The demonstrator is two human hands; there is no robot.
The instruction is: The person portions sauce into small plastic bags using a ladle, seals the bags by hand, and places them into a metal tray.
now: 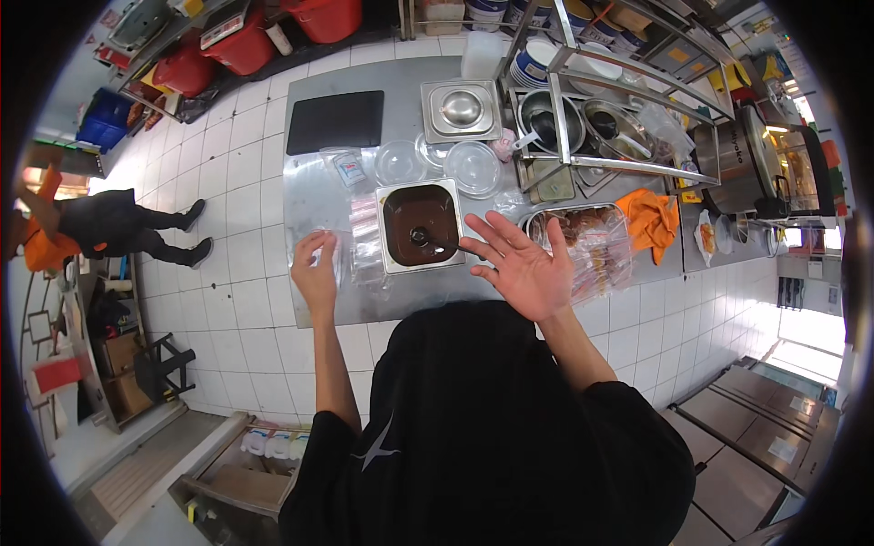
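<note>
My left hand (316,263) has its fingers pinched on what looks like a small clear plastic bag (337,263) at the table's left side. My right hand (522,273) is spread with the palm up and holds nothing. Between them stands a square stainless steel food pan (384,265) of dark brown sauce (410,205). A ladle (419,236) rests in the sauce, and its dark handle leans over the pan's right rim towards my right fingertips; whether they touch is unclear. Flat clear plastic bags (369,235) lie just left of the pan.
Clear round lids (471,167), a lidded steel pan (459,109) and a black board (334,123) lie farther back on the steel table (300,198). A metal rack (560,123) covers bowls at right. A tray of bagged food (594,256) adjoins an orange cloth (649,218). Another person (95,222) stands left.
</note>
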